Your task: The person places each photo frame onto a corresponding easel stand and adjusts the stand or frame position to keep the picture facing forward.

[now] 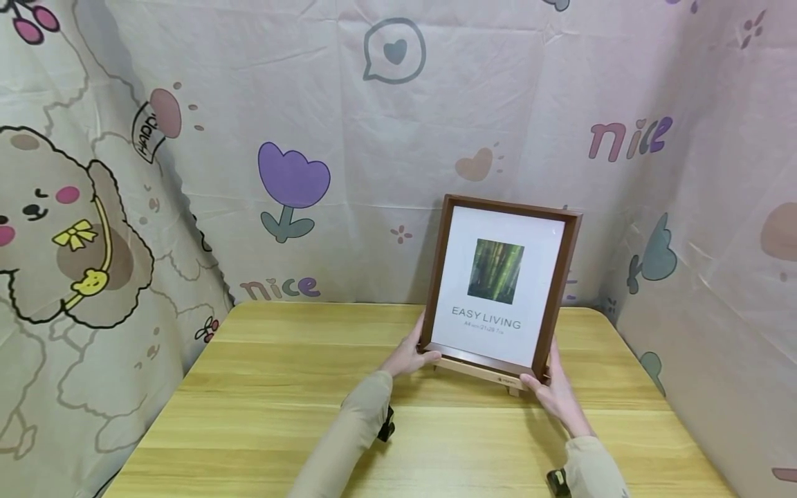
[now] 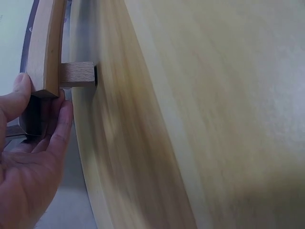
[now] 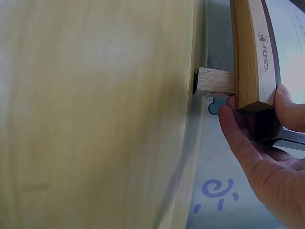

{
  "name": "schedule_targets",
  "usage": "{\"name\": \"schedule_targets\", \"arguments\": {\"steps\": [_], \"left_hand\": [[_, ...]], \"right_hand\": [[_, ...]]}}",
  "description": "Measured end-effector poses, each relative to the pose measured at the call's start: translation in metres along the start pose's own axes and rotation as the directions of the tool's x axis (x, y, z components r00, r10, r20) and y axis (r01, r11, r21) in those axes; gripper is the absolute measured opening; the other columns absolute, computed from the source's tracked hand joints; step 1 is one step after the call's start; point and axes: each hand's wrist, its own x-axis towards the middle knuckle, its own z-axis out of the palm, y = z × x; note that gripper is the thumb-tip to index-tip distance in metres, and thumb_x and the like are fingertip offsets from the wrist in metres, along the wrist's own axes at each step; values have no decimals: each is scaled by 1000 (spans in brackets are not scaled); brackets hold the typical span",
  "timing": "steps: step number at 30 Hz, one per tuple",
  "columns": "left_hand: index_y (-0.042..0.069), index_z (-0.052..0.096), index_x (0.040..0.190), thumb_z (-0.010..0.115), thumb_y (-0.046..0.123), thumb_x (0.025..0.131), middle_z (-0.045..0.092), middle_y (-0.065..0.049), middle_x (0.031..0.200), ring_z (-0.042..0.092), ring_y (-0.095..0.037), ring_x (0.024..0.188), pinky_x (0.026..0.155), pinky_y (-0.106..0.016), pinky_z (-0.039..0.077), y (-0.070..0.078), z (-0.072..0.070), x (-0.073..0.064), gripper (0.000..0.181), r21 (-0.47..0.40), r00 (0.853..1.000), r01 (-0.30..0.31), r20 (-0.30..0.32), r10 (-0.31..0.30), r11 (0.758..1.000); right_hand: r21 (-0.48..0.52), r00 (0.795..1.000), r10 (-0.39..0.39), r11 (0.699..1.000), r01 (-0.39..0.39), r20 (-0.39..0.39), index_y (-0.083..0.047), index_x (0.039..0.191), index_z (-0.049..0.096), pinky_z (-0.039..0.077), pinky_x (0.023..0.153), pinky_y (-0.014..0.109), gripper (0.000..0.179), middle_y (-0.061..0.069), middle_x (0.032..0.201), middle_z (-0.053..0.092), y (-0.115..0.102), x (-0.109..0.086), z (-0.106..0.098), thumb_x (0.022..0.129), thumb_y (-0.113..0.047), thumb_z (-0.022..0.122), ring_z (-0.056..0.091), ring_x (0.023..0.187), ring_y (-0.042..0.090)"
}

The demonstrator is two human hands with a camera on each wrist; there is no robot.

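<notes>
A brown picture frame point(image 1: 573, 256) with a white insert and a green bamboo picture stands tilted back on a small wooden easel point(image 1: 479, 371). My left hand point(image 1: 409, 353) grips the frame's lower left corner, thumb in front and fingers behind. At the lower right corner my right hand point(image 1: 556, 389) grips it the same way. In the left wrist view the easel's ledge point(image 2: 45, 52) runs beside the thumb, and a short wooden leg point(image 2: 78, 75) meets the tabletop. The right wrist view shows the ledge's printed end point(image 3: 257, 62) and another leg point(image 3: 215, 82) close to my fingers.
The wooden table point(image 1: 268, 387) extends to the left and in front of the easel. Behind it hangs a printed cloth backdrop point(image 1: 398, 138), with more cloth along both sides. Dark wrist devices point(image 1: 386, 424) sit under the sleeves.
</notes>
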Motion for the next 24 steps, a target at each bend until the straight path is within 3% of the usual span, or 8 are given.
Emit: {"name": "schedule_targets", "arguments": {"steps": [6,12,14,19,24], "left_hand": [[12,-3,163,70,10,92,15,-24,167,31,-48,148,124,-61,23,3,-3,-5,102,1,1000,-12,-19,12,1000],[9,-2,163,71,15,93,15,-25,167,29,-48,149,125,-61,21,2,-6,-11,101,28,999,29,-35,-28,999],[10,-3,163,71,15,93,21,-27,165,33,-48,147,124,-60,24,0,-7,-12,101,28,999,30,-38,-29,999],[13,-3,163,72,12,92,35,-32,157,45,-48,139,122,-59,31,-2,-9,-16,104,24,999,-1,-50,2,1000],[11,-4,163,72,10,91,31,-32,159,41,-49,142,123,-60,28,-3,-12,-19,105,46,998,-9,-65,12,999]], "right_hand": [[9,1000,10,1000,-10,17,-11,161,-15,56,97,47,106,45,146,39,-3,1,2,93,4,64,57,120,58],[16,1000,17,1000,-17,23,-13,161,-13,53,100,54,105,44,146,40,-5,2,5,93,4,65,58,120,57],[24,1000,14,1000,-15,23,-12,161,-13,52,101,56,105,44,146,39,-6,3,6,92,4,65,57,120,57],[47,999,-22,999,21,29,-11,161,-14,48,104,64,106,44,153,28,-5,5,10,91,6,64,54,121,61],[41,999,-44,998,43,28,-15,162,-13,46,106,64,107,39,160,16,-5,8,14,90,6,65,55,122,59]]}}
